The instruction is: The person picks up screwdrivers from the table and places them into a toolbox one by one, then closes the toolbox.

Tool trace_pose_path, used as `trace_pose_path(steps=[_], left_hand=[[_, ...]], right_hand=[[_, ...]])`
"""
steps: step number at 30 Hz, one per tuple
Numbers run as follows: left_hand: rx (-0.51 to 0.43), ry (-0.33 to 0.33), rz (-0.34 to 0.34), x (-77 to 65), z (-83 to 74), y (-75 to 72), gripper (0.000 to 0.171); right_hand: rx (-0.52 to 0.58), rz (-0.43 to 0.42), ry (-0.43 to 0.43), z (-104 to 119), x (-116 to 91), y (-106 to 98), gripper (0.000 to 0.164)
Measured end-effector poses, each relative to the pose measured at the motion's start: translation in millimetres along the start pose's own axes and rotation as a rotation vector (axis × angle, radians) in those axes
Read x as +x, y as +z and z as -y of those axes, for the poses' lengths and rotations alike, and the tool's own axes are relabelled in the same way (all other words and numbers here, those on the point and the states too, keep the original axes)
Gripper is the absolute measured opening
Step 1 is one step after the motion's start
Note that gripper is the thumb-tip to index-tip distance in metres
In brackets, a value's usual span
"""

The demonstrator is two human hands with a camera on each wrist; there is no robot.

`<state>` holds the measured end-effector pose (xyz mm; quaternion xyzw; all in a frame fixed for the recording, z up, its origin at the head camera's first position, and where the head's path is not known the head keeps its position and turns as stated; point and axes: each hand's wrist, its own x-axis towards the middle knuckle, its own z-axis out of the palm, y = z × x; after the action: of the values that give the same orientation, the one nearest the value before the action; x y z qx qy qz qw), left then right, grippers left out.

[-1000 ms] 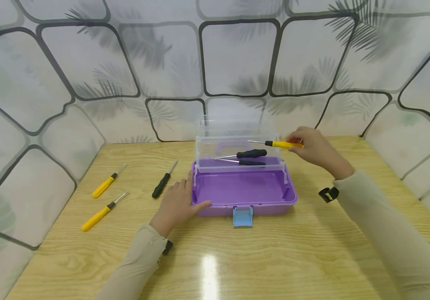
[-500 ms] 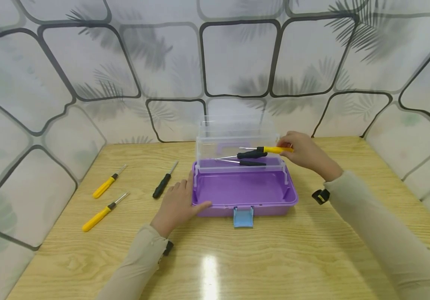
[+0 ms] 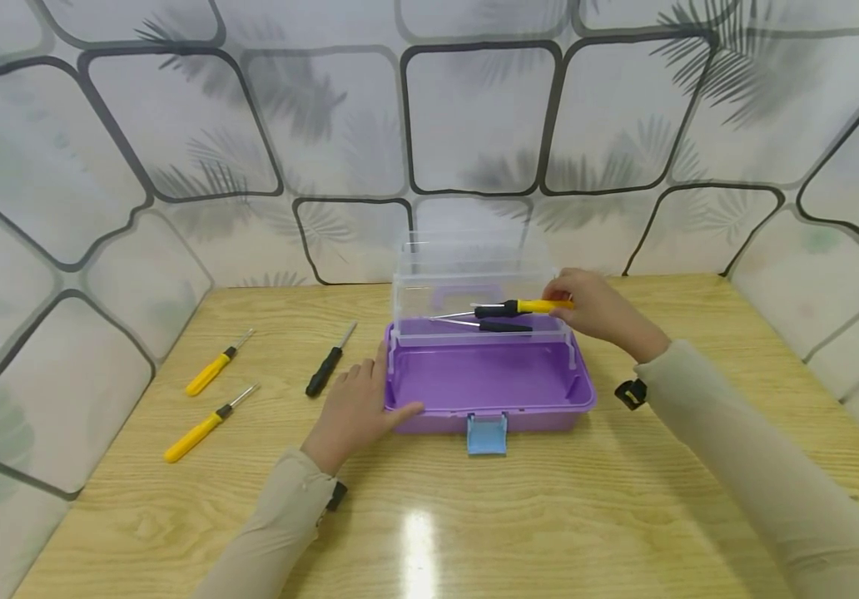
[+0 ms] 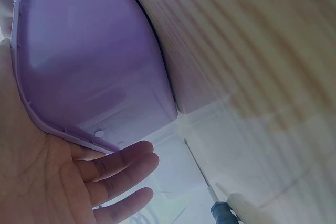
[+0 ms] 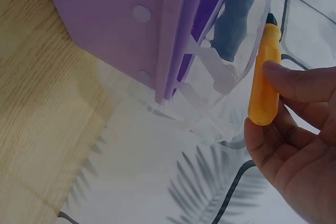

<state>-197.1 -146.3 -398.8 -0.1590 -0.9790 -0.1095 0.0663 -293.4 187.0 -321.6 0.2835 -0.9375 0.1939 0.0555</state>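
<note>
In the head view my right hand (image 3: 594,304) pinches the yellow handle of a screwdriver (image 3: 545,306). Its shaft points left, over the upper tray (image 3: 474,339) of a purple toolbox (image 3: 489,374), overlapping a black-handled screwdriver there. Another black screwdriver (image 3: 504,327) lies just in front of that one. The right wrist view shows thumb and fingers on the yellow handle (image 5: 265,82), beside the clear lid. My left hand (image 3: 355,408) rests against the toolbox's left front corner, thumb along the front rim. In the left wrist view its fingers (image 4: 123,177) extend fairly straight beside the purple wall.
Two yellow screwdrivers (image 3: 197,434) lie on the wooden table (image 3: 549,524) at the left. A black screwdriver (image 3: 323,372) lies between them and the toolbox. The clear lid (image 3: 467,258) stands raised at the back. A blue latch (image 3: 486,434) hangs at the front.
My right hand has moved left and down with the yellow screwdriver, bringing it over the black ones in the tray. My left hand stays at the toolbox corner.
</note>
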Motion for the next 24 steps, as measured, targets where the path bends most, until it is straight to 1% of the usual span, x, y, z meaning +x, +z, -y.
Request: trace_pose_path(steps=[12,17,24], left_hand=[[0.002,0.007,-0.013,-0.1,0.7,1.0,0.108],[0.002,0.017,-0.025,-0.1,1.1,1.1,0.107],[0.007,0.011,-0.013,-0.4,1.2,0.2,0.107]], right_hand=[[-0.017,-0.006,-0.033,-0.2,2.4,6.0,0.013],[-0.024,0.010,-0.028,-1.7,3.4,8.3,0.014],[-0.032,0.022,-0.026,-2.2,4.2,10.8,0.016]])
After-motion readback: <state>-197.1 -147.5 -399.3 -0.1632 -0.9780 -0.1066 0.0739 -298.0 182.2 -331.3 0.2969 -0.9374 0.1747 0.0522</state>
